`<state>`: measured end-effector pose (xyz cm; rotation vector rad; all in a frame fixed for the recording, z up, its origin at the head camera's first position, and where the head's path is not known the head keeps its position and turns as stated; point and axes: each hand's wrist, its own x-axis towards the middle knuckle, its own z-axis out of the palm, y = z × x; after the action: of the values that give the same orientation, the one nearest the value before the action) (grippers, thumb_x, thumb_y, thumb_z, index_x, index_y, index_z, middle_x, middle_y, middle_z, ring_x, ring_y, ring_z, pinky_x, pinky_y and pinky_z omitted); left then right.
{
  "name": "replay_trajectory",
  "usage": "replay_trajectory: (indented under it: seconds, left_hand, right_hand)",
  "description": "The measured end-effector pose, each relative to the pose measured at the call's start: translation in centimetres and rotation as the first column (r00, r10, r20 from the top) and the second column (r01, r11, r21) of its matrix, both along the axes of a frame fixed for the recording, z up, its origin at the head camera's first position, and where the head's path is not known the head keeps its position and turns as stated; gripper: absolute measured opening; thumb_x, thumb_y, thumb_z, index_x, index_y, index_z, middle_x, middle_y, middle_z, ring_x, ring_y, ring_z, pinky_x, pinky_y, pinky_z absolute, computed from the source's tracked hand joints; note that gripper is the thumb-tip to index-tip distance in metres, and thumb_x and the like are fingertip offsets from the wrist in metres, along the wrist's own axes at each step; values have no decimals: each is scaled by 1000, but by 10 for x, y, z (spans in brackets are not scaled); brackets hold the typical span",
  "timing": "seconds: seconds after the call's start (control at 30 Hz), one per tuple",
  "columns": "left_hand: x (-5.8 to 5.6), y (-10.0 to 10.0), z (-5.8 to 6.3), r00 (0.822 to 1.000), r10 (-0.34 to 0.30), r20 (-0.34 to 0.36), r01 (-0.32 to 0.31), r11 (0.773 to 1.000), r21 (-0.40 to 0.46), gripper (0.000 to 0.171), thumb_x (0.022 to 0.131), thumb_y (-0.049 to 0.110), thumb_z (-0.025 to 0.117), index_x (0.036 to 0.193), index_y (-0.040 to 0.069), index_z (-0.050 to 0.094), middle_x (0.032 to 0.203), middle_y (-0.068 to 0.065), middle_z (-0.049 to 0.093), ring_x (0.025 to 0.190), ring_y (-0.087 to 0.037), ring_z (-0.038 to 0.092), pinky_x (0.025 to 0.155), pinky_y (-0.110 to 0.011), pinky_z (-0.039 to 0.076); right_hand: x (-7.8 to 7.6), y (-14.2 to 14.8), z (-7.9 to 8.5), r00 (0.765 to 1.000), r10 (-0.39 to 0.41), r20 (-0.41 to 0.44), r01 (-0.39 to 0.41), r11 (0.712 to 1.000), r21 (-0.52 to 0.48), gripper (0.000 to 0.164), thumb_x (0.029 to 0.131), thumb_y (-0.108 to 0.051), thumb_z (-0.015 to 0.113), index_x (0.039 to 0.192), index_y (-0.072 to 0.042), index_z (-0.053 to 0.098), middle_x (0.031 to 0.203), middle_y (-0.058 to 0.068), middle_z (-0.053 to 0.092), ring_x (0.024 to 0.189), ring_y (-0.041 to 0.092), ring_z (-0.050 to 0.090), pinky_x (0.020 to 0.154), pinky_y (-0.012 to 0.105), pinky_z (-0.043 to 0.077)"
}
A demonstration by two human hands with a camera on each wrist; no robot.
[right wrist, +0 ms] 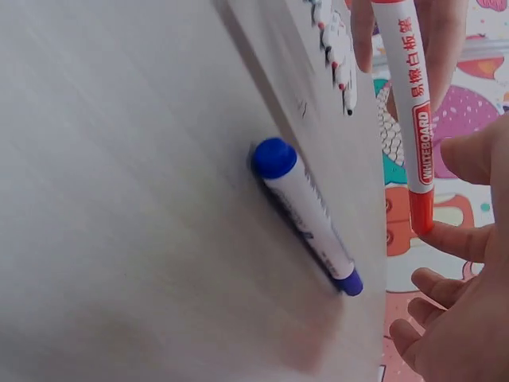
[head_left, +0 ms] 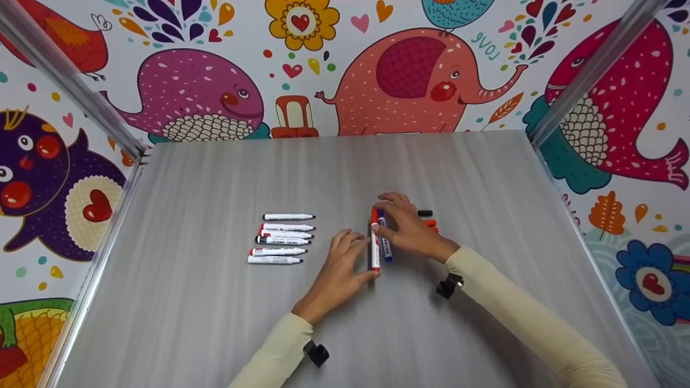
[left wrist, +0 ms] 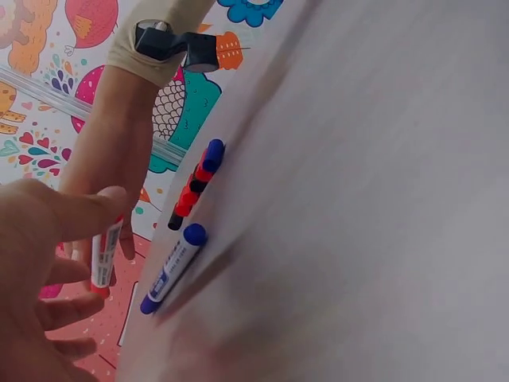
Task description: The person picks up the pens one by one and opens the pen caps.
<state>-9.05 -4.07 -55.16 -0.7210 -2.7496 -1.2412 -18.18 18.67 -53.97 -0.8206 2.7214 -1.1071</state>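
A red whiteboard marker (head_left: 375, 242) with its red cap on is held above the table between both hands. My left hand (head_left: 337, 269) has its thumb at the near end of the marker, and the other fingers reach toward its side. My right hand (head_left: 401, 226) is at the far end, index fingertip on the red cap (right wrist: 422, 212) and thumb against the barrel. Just right of it, beneath the right hand, a capped blue whiteboard marker (right wrist: 310, 219) lies on the table.
Several uncapped white markers (head_left: 283, 241) lie in a column on the left, dark tips pointing right. Beyond the right hand sits a row of loose caps (left wrist: 196, 185) in blue, red and black. Printed cartoon walls (head_left: 302, 70) border the grey table (head_left: 188, 323).
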Motion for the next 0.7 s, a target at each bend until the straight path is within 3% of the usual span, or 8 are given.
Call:
replay_trajectory:
  seconds: [0.2, 0.47, 0.6, 0.7]
  left_hand:
    - [4, -8, 6, 998, -61, 31, 61, 998, -2, 73, 88, 22, 95, 149, -2, 64, 149, -14, 61, 152, -44, 41, 125, -57, 37]
    - [7, -13, 15, 981, -124, 146, 121, 992, 33, 88, 85, 32, 97, 156, 0, 58, 154, -13, 58, 156, -40, 37, 124, -59, 38]
    - [5, -17, 15, 957, -178, 228, 153, 980, 126, 94, 83, 34, 98, 159, 1, 55, 159, -18, 54, 155, -39, 38, 124, -61, 38]
    - [5, -21, 15, 923, -218, 316, 162, 967, 195, 96, 83, 35, 98, 162, 4, 53, 164, -18, 49, 154, -37, 41, 124, -62, 37]
  right_hand:
    - [12, -1, 9, 999, 34, -18, -34, 999, -7, 54, 106, -30, 74, 148, 2, 61, 162, 26, 47, 153, 41, 39, 124, 67, 33]
    - [28, 0, 22, 997, 69, -26, -69, 998, 3, 50, 107, -31, 74, 148, -5, 62, 162, 14, 48, 152, 34, 41, 125, 61, 36]
    - [34, 0, 27, 996, 84, -26, -84, 996, 6, 51, 107, -33, 74, 148, -6, 62, 163, 16, 47, 153, 34, 41, 125, 61, 36]
    - [38, 0, 28, 995, 92, -34, -92, 996, 0, 52, 107, -34, 74, 149, -5, 61, 164, 19, 46, 155, 35, 40, 125, 61, 37]
